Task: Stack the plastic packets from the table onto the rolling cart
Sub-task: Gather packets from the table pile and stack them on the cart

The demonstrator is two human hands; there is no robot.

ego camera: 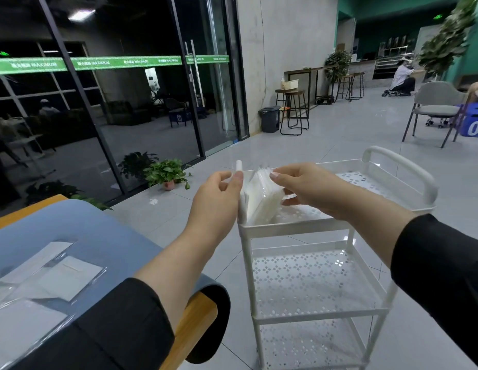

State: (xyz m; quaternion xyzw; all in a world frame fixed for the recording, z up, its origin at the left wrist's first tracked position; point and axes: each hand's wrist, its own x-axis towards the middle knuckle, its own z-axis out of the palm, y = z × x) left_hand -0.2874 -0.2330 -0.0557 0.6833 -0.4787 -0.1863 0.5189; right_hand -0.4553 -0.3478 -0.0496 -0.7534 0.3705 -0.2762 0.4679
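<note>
Several clear plastic packets with white contents (56, 273) lie flat on the blue table mat (120, 236), nearest of all, well behind and to the left of the fingers, their long edges running diagonally away to the right. Further out, both hands reach over the top shelf of the white perforated three-tier rolling cart (312, 279). A stack of clear packets (262, 198) stands on edge at that shelf's left end, leaning right, long axis tilted up. The left hand (219, 193) has its fingers curled round the cart's white corner post, thumb just beside the stack. The right hand (307, 188) pinches the stack's top edge with bent fingertips (274, 175). Beyond the fingers, a green band on the glass door (200, 84) reads "MAXIMUM"; a blue box (475, 124) at right shows "02".
</note>
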